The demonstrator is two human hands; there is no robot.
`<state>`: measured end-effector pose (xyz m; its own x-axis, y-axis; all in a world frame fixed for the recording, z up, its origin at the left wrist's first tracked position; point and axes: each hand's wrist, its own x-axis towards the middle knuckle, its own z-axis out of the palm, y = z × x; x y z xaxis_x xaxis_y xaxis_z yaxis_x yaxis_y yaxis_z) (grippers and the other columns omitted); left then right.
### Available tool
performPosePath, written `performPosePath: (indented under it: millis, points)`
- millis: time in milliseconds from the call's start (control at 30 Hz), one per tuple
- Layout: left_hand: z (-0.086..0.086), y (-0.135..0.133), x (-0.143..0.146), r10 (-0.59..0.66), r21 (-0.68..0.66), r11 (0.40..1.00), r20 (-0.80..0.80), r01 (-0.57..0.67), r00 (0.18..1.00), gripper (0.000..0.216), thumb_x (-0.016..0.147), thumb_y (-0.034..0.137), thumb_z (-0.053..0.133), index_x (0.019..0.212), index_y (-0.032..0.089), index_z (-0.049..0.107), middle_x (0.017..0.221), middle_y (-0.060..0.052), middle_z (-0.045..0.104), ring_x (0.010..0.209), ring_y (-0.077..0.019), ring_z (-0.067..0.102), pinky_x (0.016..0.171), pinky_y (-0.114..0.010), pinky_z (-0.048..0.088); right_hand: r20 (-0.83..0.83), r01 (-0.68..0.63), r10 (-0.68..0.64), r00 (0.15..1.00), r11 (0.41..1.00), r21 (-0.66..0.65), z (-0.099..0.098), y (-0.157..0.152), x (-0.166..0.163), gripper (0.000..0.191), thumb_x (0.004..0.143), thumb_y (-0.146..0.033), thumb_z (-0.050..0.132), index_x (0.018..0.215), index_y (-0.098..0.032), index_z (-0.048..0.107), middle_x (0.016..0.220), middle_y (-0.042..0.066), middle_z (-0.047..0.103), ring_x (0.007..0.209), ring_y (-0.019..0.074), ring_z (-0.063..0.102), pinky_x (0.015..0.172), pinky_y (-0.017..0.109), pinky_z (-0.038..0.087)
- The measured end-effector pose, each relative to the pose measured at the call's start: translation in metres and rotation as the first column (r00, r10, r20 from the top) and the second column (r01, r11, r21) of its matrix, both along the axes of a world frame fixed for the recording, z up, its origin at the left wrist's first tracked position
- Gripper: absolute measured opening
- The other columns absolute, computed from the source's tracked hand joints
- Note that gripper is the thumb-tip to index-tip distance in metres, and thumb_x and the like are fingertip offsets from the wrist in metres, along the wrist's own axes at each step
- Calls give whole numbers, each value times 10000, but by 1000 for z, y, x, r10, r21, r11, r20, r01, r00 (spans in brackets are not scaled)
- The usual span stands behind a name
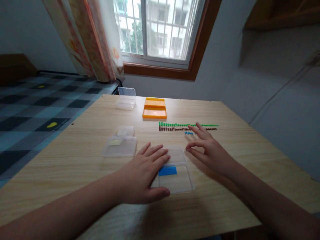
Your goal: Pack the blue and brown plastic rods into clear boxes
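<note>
My left hand lies with its fingers spread across the left side of an open clear plastic box. A blue block of stacked strips is inside that box, close to the hinge. Right of the box, my right hand has thumb and index finger pinched together, the other fingers stretched out; whatever is between the fingertips is too small to make out. Beyond it lie a short row of small blue pieces, a row of dark brown pieces and a row of green pieces, partly hidden by my right fingers.
An open orange case stands toward the back of the wooden table. Another open clear box with a pale piece in it is on the left, and a third clear box sits near the far edge. A bed adjoins the left side.
</note>
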<state>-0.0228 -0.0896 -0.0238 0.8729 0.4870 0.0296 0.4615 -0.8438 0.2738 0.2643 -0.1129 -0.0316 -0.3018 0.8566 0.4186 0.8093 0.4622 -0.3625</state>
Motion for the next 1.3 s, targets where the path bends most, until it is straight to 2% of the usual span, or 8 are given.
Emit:
performPosePath:
  millis: [167,300,467,667,833,967,1167,1300]
  points:
    - [0,0,0,-9,5,1000,-20,9,1000,870,864,669,674,1511,118,485,1601,-227,436,1509,-454,341,1222,-708,187,-53,-207,201,978,964,-164,15,-25,-16,123,913,-235,697,903,-278,812,1650,65,405,1596,338,161,1219,685,244]
    - [0,0,-1,-10,2,1000,-9,10,1000,849,870,660,671,1501,122,494,1596,-226,444,1507,-457,345,1220,-710,188,20,-216,228,974,945,-245,7,-28,-26,156,863,-167,718,873,-285,820,1658,66,389,1594,371,137,1202,731,209]
    - [-3,0,-2,-16,13,1000,25,16,1000,839,873,673,663,1506,151,490,1597,-204,452,1506,-458,344,1228,-706,159,80,-172,191,978,965,-199,0,-30,-30,187,848,-150,710,895,-291,824,1632,80,432,1583,392,175,1176,758,230]
    - [-3,0,-1,-20,21,1000,18,19,1000,837,876,680,656,1499,144,496,1599,-209,448,1508,-456,342,1231,-703,141,130,-232,241,962,970,-77,14,-33,-19,370,790,-62,634,986,-311,824,1676,19,354,1594,376,139,1209,729,175]
    - [1,0,-1,-14,17,1000,-24,14,1000,849,884,688,641,1508,134,482,1609,-215,430,1513,-451,334,1231,-700,144,215,-330,348,913,937,-114,19,-31,-13,465,702,-48,636,1014,-337,824,1695,-3,302,1595,399,68,1203,754,84]
    - [1,0,0,-17,17,1000,-6,18,1000,839,880,685,643,1499,139,492,1600,-216,443,1508,-455,341,1226,-708,150,258,-319,341,904,940,-125,18,-33,-18,465,688,-54,636,1015,-328,820,1683,6,329,1593,406,73,1195,766,52]
    - [-1,-1,0,-15,20,1000,6,15,1000,836,881,679,645,1492,127,500,1595,-224,447,1504,-462,345,1222,-712,152,293,-272,285,913,958,-87,15,-35,-24,434,738,-78,641,1078,-294,803,1671,69,349,1585,413,123,1182,779,113]
    - [-2,-1,-1,-11,29,1000,1,11,1000,837,873,688,645,1495,148,496,1595,-217,450,1505,-454,349,1227,-698,152,283,-278,285,916,958,-65,15,-35,-23,447,753,-77,631,1108,-291,797,1681,51,332,1588,402,129,1196,758,132]
